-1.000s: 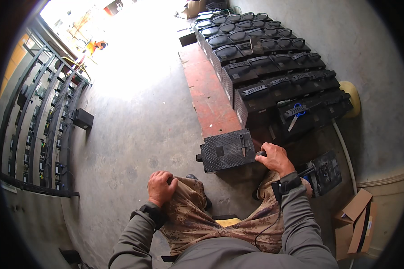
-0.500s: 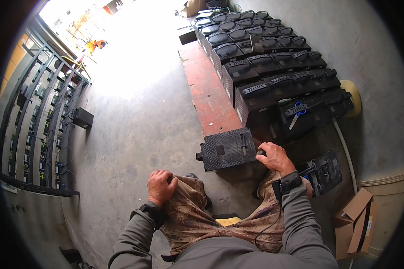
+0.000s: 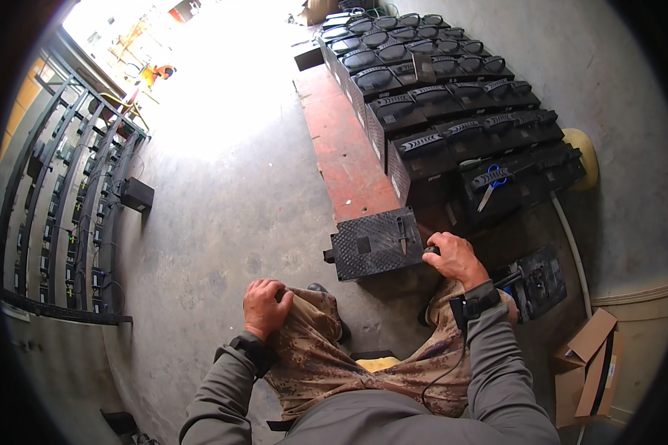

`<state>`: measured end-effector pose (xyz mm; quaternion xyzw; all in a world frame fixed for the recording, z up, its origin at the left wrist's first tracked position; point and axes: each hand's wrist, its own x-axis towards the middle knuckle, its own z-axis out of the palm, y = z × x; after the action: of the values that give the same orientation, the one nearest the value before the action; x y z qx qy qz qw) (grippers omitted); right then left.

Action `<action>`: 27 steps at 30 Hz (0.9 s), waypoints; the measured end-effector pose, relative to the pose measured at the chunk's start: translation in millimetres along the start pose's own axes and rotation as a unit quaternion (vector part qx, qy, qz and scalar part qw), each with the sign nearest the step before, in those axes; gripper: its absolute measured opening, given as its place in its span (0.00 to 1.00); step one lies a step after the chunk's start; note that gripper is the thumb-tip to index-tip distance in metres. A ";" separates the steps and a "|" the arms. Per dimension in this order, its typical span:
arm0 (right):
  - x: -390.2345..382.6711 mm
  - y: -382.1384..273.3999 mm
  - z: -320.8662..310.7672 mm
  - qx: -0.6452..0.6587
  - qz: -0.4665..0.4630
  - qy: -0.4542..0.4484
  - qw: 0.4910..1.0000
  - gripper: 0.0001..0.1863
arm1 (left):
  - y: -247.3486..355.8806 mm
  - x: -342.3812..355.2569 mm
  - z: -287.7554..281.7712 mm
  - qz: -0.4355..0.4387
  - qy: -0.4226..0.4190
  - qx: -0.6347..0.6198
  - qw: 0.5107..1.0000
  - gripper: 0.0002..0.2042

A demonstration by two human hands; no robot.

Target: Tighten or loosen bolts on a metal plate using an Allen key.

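Note:
I sit over a concrete floor with my knees in camouflage trousers. My left hand [image 3: 266,306] rests on my left knee, fingers curled on the cloth. My right hand [image 3: 453,257] grips the right edge of a flat black perforated panel [image 3: 375,254] lying on the floor in front of me. A small knife-like tool [image 3: 402,239] lies on that panel near my right hand. Behind the panel stand rows of black moulded cases [image 3: 453,111] along a rust-red floor strip [image 3: 345,152].
A blue-handled tool [image 3: 491,185] lies on the nearest case. Another black part [image 3: 540,280] sits right of my right knee. Cardboard boxes [image 3: 590,363] stand at the lower right. A metal rack with wiring [image 3: 59,215] lines the left; a small black box [image 3: 136,194] sits beside it.
My right hand has shifted slightly along the panel's right edge and the panel has turned a little. The left hand stays on the knee.

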<state>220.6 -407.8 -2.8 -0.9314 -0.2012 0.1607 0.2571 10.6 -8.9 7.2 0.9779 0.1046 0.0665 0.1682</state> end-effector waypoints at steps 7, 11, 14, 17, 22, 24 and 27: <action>2.7 2.6 -1.5 0.043 0.016 -0.002 0.999 0.20 | 0.0 -0.2 -0.6 0.001 -0.005 0.004 1.000 0.11; 3.0 3.4 -1.0 0.036 0.008 0.006 0.999 0.19 | -0.6 0.2 0.5 0.001 -0.005 0.004 1.000 0.11; 2.9 2.5 1.2 0.020 0.002 0.005 1.000 0.19 | -0.3 0.2 0.5 0.000 -0.004 0.004 1.000 0.11; 3.1 2.4 2.6 0.010 0.003 0.000 1.000 0.19 | 0.0 0.3 0.1 -0.001 -0.003 0.001 1.000 0.11; 3.1 4.5 3.2 0.015 -0.002 0.001 1.000 0.19 | -0.1 0.3 0.1 0.002 0.000 0.000 1.000 0.10; 3.2 5.0 3.7 0.015 -0.006 0.003 1.000 0.19 | -0.5 0.0 0.8 0.003 0.002 0.000 1.000 0.10; 3.3 4.0 3.9 0.018 0.000 0.004 1.000 0.18 | -0.7 -0.1 0.6 0.003 0.002 0.001 1.000 0.10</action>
<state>223.1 -407.9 -8.7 -0.9272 -0.1973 0.1606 0.2750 10.5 -8.5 6.4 0.9782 0.1017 0.0693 0.1672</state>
